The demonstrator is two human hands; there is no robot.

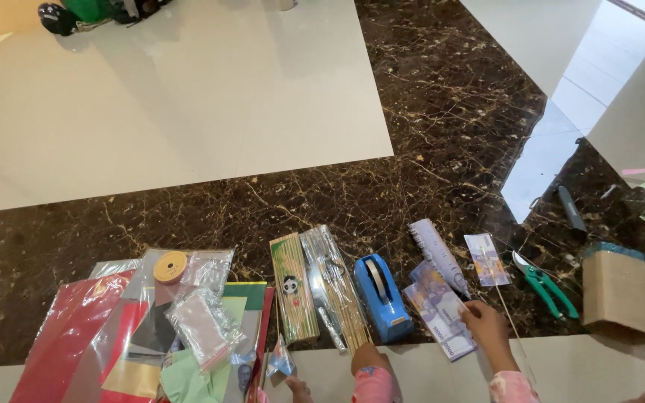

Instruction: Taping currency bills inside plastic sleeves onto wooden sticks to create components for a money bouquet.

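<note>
Where the glossy dark veined marble meets pale polished tile, craft supplies lie in a row along the near edge. The right hand (pixel 485 322) rests with fingers curled together on a stack of banknote-like paper slips (pixel 440 312), apparently pinching its right edge; a thin wooden skewer (pixel 511 319) runs just beside the hand. The left hand (pixel 298 388), largely cut off by the near frame edge, shows only fingertips, so its opening cannot be told. Left of the slips stands a blue plastic tape dispenser (pixel 382 295), then cellophane-wrapped skewer bundles (pixel 330 287) and a flat bamboo-stick pack (pixel 293 297). Far left lie crinkled clear bags (pixel 201 322), a ribbon spool (pixel 169 266) and glossy red sheets (pixel 72 336). Right lie green-handled pruning shears (pixel 545 283) and a brown paper bag (pixel 619 295).
</note>
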